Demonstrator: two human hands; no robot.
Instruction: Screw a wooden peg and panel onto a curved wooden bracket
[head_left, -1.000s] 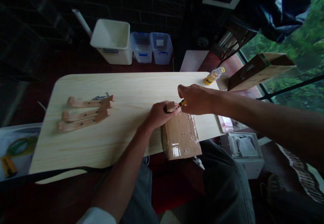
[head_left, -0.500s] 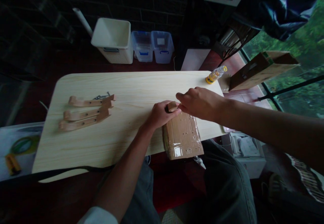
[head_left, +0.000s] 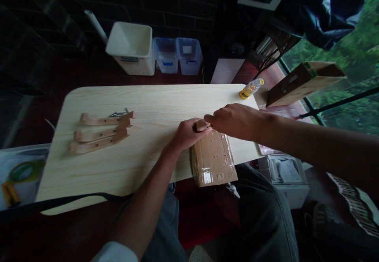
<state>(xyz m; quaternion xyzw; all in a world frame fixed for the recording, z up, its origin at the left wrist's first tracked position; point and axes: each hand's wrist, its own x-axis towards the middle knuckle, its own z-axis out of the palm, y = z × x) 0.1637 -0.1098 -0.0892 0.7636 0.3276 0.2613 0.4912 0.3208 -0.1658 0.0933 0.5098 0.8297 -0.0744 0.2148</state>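
My left hand [head_left: 186,133] is closed round a small wooden piece [head_left: 201,125], whose pale end pokes out between thumb and fingers. Beneath it lies a tape-wrapped cardboard piece [head_left: 212,161] with small dark holes, reaching past the table's front edge. My right hand [head_left: 227,119] is a fist right beside the wooden end. Something small and yellowish shows at its fingertips, too small to name. On the left of the table rest three curved wooden pieces [head_left: 97,136] with dark holes, and some metal hardware [head_left: 118,114] behind them.
A clear plastic bottle [head_left: 251,88] with a yellow base stands at the back right of the table [head_left: 166,100]. Beyond the table are a white bin [head_left: 130,48] and two clear bins [head_left: 189,56]. An open cardboard box [head_left: 304,82] is by the window.
My right hand has shifted slightly and turned at the wooden piece, so a small yellowish bit now shows by its fingertips. My left hand keeps its grip.
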